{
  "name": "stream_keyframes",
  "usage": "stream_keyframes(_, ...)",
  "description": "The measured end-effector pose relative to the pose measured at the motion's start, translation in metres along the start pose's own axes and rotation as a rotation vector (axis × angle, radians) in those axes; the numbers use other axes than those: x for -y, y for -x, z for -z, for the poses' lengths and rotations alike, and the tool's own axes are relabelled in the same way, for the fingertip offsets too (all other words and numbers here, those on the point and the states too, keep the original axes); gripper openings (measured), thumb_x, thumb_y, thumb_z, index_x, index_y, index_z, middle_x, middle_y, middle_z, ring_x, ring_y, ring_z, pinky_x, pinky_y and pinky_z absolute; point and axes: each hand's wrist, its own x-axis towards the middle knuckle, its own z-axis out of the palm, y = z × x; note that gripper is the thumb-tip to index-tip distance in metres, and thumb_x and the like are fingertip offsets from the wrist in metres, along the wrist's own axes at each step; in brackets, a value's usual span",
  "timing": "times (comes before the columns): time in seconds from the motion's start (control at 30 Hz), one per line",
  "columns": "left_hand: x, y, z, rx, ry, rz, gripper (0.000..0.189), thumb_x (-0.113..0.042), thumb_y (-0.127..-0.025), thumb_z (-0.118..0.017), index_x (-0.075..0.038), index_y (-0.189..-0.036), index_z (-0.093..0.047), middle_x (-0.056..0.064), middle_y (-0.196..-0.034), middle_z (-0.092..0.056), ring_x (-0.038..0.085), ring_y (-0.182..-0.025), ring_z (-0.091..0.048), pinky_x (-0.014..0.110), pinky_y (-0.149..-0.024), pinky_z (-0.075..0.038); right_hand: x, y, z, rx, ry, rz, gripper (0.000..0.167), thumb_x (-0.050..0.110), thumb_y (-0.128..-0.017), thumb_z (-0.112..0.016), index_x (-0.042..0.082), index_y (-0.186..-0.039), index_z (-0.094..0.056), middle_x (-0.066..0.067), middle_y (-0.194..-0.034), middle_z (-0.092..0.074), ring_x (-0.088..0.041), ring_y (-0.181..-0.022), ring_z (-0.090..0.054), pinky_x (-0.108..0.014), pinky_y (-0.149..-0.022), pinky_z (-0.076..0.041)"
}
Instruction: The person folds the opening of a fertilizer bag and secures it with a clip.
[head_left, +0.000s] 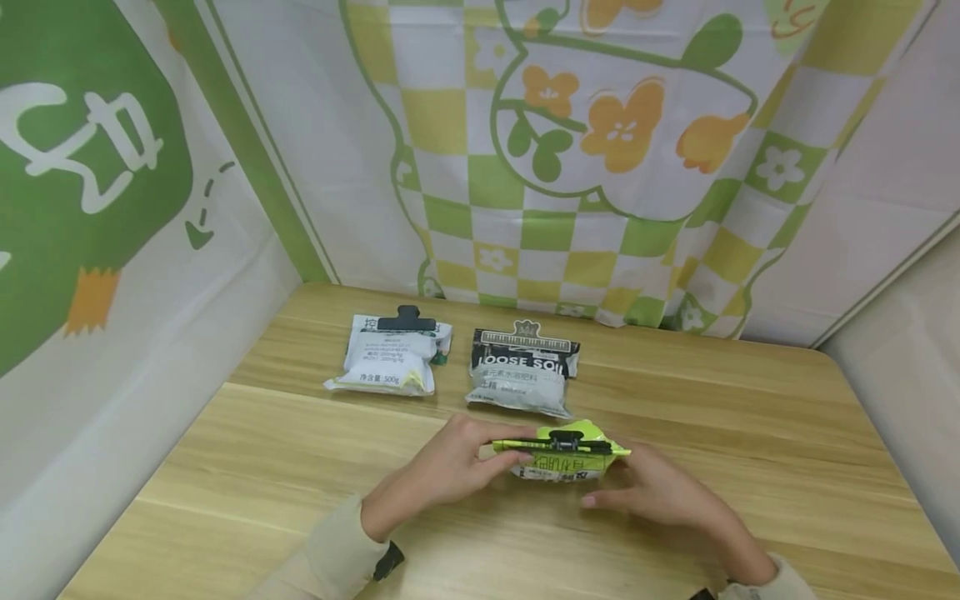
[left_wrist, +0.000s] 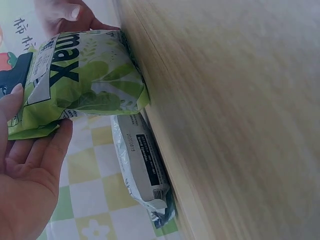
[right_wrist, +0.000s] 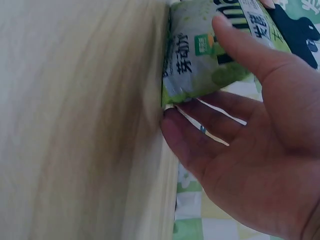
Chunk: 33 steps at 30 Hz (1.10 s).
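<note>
A green and white fertilizer bag (head_left: 551, 467) stands upright at the middle of the wooden table, its folded top under a black clip (head_left: 566, 438). My left hand (head_left: 453, 458) pinches the top left corner, thumb on the near side and fingers behind. In the left wrist view, the bag (left_wrist: 102, 75) has its lower edge right at the tabletop. My right hand (head_left: 663, 492) is at the bag's right side, thumb apart from the fingers. The right wrist view has these fingers (right_wrist: 220, 117) extended along the side of the bag (right_wrist: 200, 60), fingertips close to the table.
Behind, a white bag (head_left: 386, 358) with a black clip lies at left, and a black and grey LOOSE SOIL bag (head_left: 517, 379) with a decorated clip lies beside it. A checkered flower curtain (head_left: 510, 233) hangs at the table's (head_left: 712, 400) back edge.
</note>
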Motion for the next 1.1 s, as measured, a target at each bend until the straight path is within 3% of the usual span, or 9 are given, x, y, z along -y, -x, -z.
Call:
stream_keyframes(0.07, 0.001, 0.000, 0.000, 0.010, 0.022, 0.029, 0.034, -0.027, -0.098, -0.075, -0.016, -0.130, -0.074, 0.006, -0.121, -0.080, -0.011, -0.040, -0.019, 0.011, -0.040, -0.031, 0.001, -0.002, -0.002, -0.007, -0.003, 0.007, 0.065, 0.046, -0.090, -0.081, 0.030, -0.148, -0.055, 0.013, -0.138, -0.069, -0.017, -0.133, -0.062, -0.045, -0.115, -0.050)
stream_keyframes(0.13, 0.002, -0.001, 0.000, 0.013, 0.036, 0.049, 0.034, -0.028, -0.097, -0.076, -0.018, -0.129, -0.075, 0.003, -0.126, -0.078, -0.011, -0.046, -0.040, 0.012, -0.048, -0.043, 0.003, -0.003, -0.005, -0.017, -0.011, 0.011, 0.059, 0.044, -0.091, -0.080, 0.032, -0.144, -0.058, 0.016, -0.133, -0.070, -0.014, -0.131, -0.063, -0.047, -0.116, -0.050)
stream_keyframes(0.27, 0.004, 0.000, 0.001, 0.010, 0.043, 0.071, 0.036, -0.035, -0.099, -0.072, -0.021, -0.132, -0.074, 0.000, -0.130, -0.076, 0.004, -0.092, -0.076, 0.023, -0.085, -0.062, 0.005, -0.004, -0.007, -0.026, -0.013, -0.007, 0.048, 0.044, -0.095, -0.076, 0.032, -0.140, -0.061, 0.016, -0.128, -0.073, -0.014, -0.125, -0.067, -0.047, -0.112, -0.054)
stream_keyframes(0.33, 0.005, 0.000, 0.001, 0.009, 0.039, 0.092, 0.038, -0.039, -0.101, -0.069, -0.023, -0.134, -0.072, -0.001, -0.134, -0.074, 0.012, -0.112, -0.075, 0.030, -0.100, -0.060, 0.007, -0.005, -0.008, -0.023, -0.015, -0.024, 0.044, 0.044, -0.097, -0.073, 0.030, -0.138, -0.063, 0.013, -0.128, -0.074, -0.018, -0.125, -0.069, -0.047, -0.109, -0.055)
stream_keyframes(0.4, 0.004, 0.001, 0.002, 0.019, 0.044, 0.117, 0.041, -0.041, -0.101, -0.069, -0.023, -0.137, -0.070, 0.000, -0.137, -0.072, 0.014, -0.104, -0.077, 0.033, -0.101, -0.060, 0.008, -0.005, -0.008, -0.015, -0.019, -0.040, 0.042, 0.043, -0.099, -0.071, 0.027, -0.137, -0.064, 0.009, -0.131, -0.074, -0.022, -0.125, -0.070, -0.047, -0.108, -0.057)
stream_keyframes(0.6, 0.004, -0.001, 0.002, 0.067, 0.039, 0.166, 0.053, -0.033, -0.091, -0.082, -0.020, -0.140, -0.067, 0.001, -0.144, -0.068, 0.020, -0.132, -0.067, 0.036, -0.113, -0.053, 0.010, -0.006, -0.007, -0.006, -0.032, -0.048, 0.043, 0.040, -0.099, -0.072, 0.025, -0.138, -0.064, 0.007, -0.131, -0.074, -0.021, -0.123, -0.071, -0.041, -0.105, -0.059)
stream_keyframes(0.83, 0.000, -0.004, 0.001, 0.108, 0.040, 0.162, 0.053, -0.027, -0.091, -0.082, -0.018, -0.140, -0.067, 0.001, -0.138, -0.072, 0.015, -0.123, -0.071, 0.030, -0.106, -0.057, 0.011, -0.003, -0.004, -0.002, -0.092, -0.054, 0.045, 0.035, -0.094, -0.079, 0.024, -0.136, -0.066, 0.009, -0.119, -0.078, -0.008, -0.109, -0.073, -0.027, -0.097, -0.060)
stream_keyframes(0.93, -0.002, -0.006, 0.002, 0.126, 0.029, 0.150, 0.051, -0.029, -0.092, -0.081, -0.018, -0.140, -0.067, 0.002, -0.131, -0.076, 0.006, -0.094, -0.074, 0.022, -0.085, -0.060, 0.012, -0.001, -0.003, 0.013, -0.138, -0.050, 0.046, 0.031, -0.093, -0.080, 0.020, -0.136, -0.066, 0.005, -0.119, -0.078, -0.006, -0.105, -0.074, -0.025, -0.092, -0.061)
stream_keyframes(1.1, -0.006, -0.010, 0.001, 0.138, 0.058, 0.123, 0.047, -0.030, -0.094, -0.079, -0.021, -0.139, -0.069, -0.001, -0.120, -0.080, -0.004, -0.060, -0.055, 0.015, -0.062, -0.052, 0.014, 0.004, 0.001, 0.035, -0.185, -0.051, 0.044, 0.031, -0.094, -0.080, 0.014, -0.132, -0.067, -0.003, -0.117, -0.079, -0.006, -0.099, -0.075, -0.025, -0.085, -0.063)
